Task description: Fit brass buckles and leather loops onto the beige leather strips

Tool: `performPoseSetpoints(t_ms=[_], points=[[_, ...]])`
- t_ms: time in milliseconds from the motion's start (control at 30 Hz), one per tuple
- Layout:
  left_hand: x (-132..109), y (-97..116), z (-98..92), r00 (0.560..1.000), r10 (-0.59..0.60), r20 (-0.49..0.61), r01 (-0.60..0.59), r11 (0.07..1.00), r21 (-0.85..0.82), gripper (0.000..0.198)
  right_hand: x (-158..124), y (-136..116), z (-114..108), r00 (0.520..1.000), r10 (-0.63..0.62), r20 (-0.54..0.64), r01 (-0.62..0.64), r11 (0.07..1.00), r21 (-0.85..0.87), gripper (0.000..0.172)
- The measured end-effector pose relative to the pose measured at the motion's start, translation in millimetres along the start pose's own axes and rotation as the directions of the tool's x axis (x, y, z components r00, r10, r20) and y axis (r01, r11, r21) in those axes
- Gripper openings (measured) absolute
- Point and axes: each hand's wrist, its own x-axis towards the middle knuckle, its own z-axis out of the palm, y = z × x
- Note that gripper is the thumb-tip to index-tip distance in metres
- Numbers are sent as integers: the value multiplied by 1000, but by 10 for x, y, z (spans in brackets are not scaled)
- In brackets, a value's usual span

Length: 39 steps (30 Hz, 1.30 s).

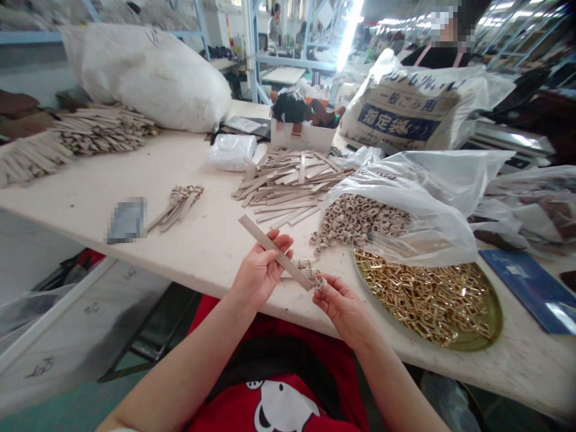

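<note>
Over the table's front edge, my left hand (262,271) grips a flat beige strap (257,233), which slants from upper left down to lower right. My right hand (338,301) pinches a small beige loop (321,284) close to the strap's lower end; whether the two touch I cannot tell. Behind the strap, a few pieces with gold-coloured metal (305,264) lie on the table, partly hidden. Many similar loops (360,219) spill from a clear plastic bag (414,192) to the right. Gold buckles (423,297) fill a round tray (494,327) near my right hand.
Loose straps (292,180) are heaped beyond my hands. A small bundle of straps with buckles (180,204) lies left of centre. Big white sacks (148,78) stand at the back. A blue folder (531,288) lies far right. Another person (443,54) is behind the right sack.
</note>
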Motion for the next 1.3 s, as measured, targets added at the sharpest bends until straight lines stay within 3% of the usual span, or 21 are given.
performPoseSetpoints(t_ms=[100, 200, 300, 433, 600, 833, 900, 967, 1033, 1100, 1167, 1233, 1267, 1300], points=[[23, 51, 33, 995, 94, -16, -95, 995, -34, 32, -13, 102, 29, 1000, -2, -25, 3, 998, 56, 24], [-10, -38, 16, 995, 95, -17, -95, 995, -10, 28, 1, 143, 71, 998, -21, -64, 28, 993, 112, 24], [-56, -212, -58, 998, 51, 24, -55, 982, 180, 20, 7, 139, 110, 996, -39, -74, 48, 991, 122, 26], [-100, -383, -152, 992, -51, 115, -17, 851, 526, 21, -6, 137, 139, 994, -73, -82, 80, 993, 84, 26], [-161, -439, -156, 994, -29, 103, -36, 817, 576, 21, -22, 193, 153, 988, -129, -89, 135, 989, 57, 22], [-326, -497, -183, 969, 122, 213, -244, 577, 780, 14, -68, 230, 143, 985, -163, -64, 158, 985, -72, 19], [-342, -419, -190, 961, 63, 270, -257, 566, 783, 15, -69, 178, 92, 986, -157, -59, 152, 984, -89, 20], [-335, -273, -206, 945, -103, 309, -172, 648, 742, 22, -62, 88, 9, 988, -144, -62, 139, 988, -74, 22], [-310, -96, -237, 885, -350, 306, 56, 734, 677, 30, -58, -19, -89, 990, -127, -53, 124, 991, -60, 22], [-279, 54, -272, 760, -582, 290, 317, 720, 617, 38, -62, -117, -178, 994, -107, -17, 105, 991, -88, 22], [-264, 127, -289, 620, -731, 287, 470, 638, 610, 46, -73, -181, -232, 996, -82, 39, 88, 983, -159, 21], [-279, 109, -279, 535, -799, 274, 455, 546, 703, 47, -81, -201, -240, 994, -72, 81, 89, 966, -242, 21], [-294, 70, -267, 540, -801, 258, 379, 506, 775, 44, -83, -191, -225, 993, -76, 88, 98, 957, -272, 21], [-312, 17, -252, 589, -772, 240, 271, 468, 841, 41, -85, -168, -200, 992, -87, 86, 109, 950, -292, 21]])
